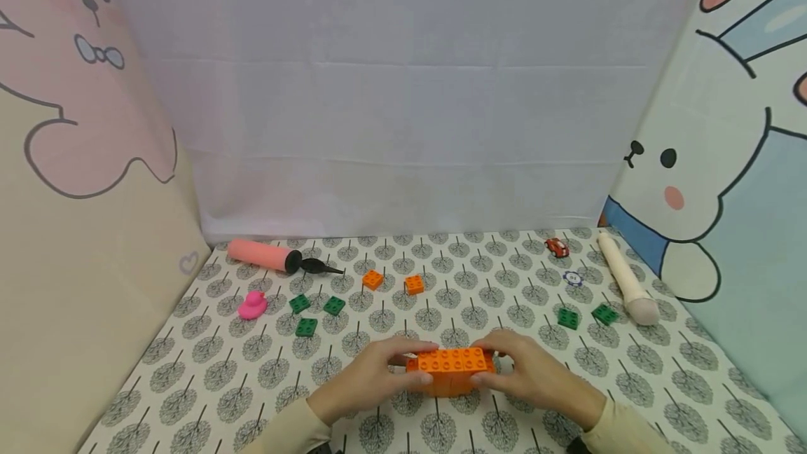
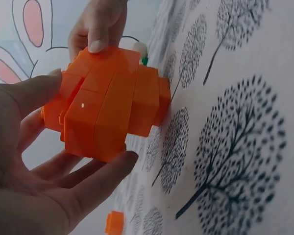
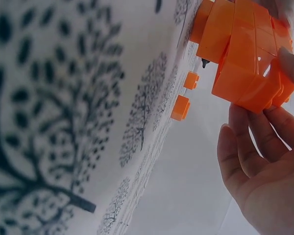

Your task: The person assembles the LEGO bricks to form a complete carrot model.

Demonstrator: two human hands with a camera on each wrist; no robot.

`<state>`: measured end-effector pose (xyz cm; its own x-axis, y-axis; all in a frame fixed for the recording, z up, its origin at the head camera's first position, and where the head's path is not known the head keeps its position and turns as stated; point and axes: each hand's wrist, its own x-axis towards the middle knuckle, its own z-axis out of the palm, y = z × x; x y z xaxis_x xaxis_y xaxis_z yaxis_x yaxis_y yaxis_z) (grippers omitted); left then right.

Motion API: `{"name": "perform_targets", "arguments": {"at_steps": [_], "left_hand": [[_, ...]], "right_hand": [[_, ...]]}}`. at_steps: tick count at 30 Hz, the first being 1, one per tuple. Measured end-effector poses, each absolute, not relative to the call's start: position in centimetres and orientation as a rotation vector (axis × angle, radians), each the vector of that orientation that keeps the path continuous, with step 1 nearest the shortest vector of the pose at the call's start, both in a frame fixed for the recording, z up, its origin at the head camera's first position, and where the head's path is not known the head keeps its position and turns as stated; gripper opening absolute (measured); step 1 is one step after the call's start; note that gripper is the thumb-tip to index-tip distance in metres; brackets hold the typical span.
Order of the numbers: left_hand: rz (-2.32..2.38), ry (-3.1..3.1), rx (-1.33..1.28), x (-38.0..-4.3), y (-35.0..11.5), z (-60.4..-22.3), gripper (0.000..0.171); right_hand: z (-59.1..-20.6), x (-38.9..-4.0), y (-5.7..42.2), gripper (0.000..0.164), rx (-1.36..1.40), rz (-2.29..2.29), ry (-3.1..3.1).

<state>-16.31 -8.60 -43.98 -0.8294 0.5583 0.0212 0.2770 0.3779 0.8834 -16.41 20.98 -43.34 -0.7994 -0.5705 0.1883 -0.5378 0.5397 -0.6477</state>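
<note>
In the head view an orange toy-brick stack (image 1: 449, 372) stands at the front middle of the table, studs up, made of several joined bricks. My left hand (image 1: 372, 375) holds its left end, thumb on the near side and fingers on the far side. The right hand (image 1: 529, 372) grips the right end the same way. In the left wrist view the stack (image 2: 105, 105) shows stepped layers, narrower toward the cloth, with the left thumb and fingers (image 2: 108, 174) around it. The right wrist view shows the stack (image 3: 245, 54) between right thumb and fingers.
Two loose orange bricks (image 1: 414, 284) lie farther back. Green bricks (image 1: 306, 327) are at left, with more green bricks (image 1: 568, 318) at right. A pink duck (image 1: 253, 305), a pink pump (image 1: 261, 256), a red toy car (image 1: 557, 247) and a cream baton-like object (image 1: 627, 277) lie around.
</note>
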Motion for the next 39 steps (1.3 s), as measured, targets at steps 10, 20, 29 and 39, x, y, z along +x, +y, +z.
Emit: {"name": "perform_targets", "arguments": {"at_steps": [10,20,29,39], "left_hand": [[1.522,2.318,0.665,-16.28,-8.44,-44.35,0.044],[1.502,2.380,0.687,-16.23,-8.31,-44.57,0.047],[1.460,2.434,0.722,-16.31,-8.01,-44.21,0.048],[1.486,2.388,0.731,-16.52,-8.08,-44.38,0.047]], "right_hand": [[-43.39,-16.42,20.96,0.031,-1.032,-1.151,2.702],[-43.56,-16.37,20.92,0.042,-0.967,-1.144,2.711],[-43.37,-16.46,20.94,0.043,-0.990,-1.189,2.701],[-43.31,-16.40,20.84,0.040,-0.964,-1.163,2.711]]}}
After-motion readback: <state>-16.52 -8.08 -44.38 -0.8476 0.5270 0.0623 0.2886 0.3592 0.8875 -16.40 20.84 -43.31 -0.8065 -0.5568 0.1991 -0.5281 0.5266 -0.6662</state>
